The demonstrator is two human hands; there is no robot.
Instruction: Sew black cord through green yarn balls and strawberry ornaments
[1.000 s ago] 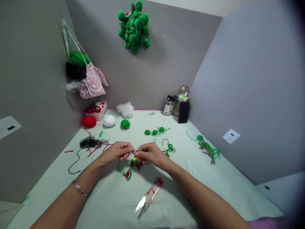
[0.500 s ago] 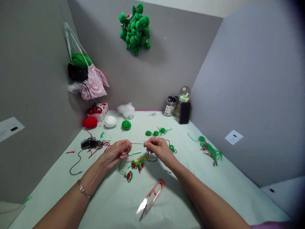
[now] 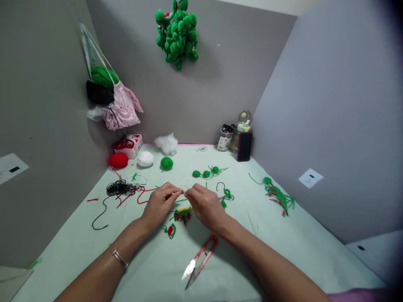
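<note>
My left hand and my right hand meet above the middle of the table, each closed in a pinch. Between the almost touching fingertips a tiny dark bit of black yarn shows; most of it is hidden by the fingers. Just below the hands lie small red, white and green crocheted pieces with green tails. A yellow strip is partly covered by my right hand. Nearer to me, thread snips with orange handles rest with blades apart, touched by neither hand.
Tangled black yarn and red strands lie left. Behind are red, white and green yarn balls and white stuffing. Green balls lie beyond my right hand, yarn scraps farther right. Grey partitions enclose the table.
My hands were apart with a black yarn stretched between them; now their fingertips have come together. My left hand has moved right and turned over, its back now showing.
</note>
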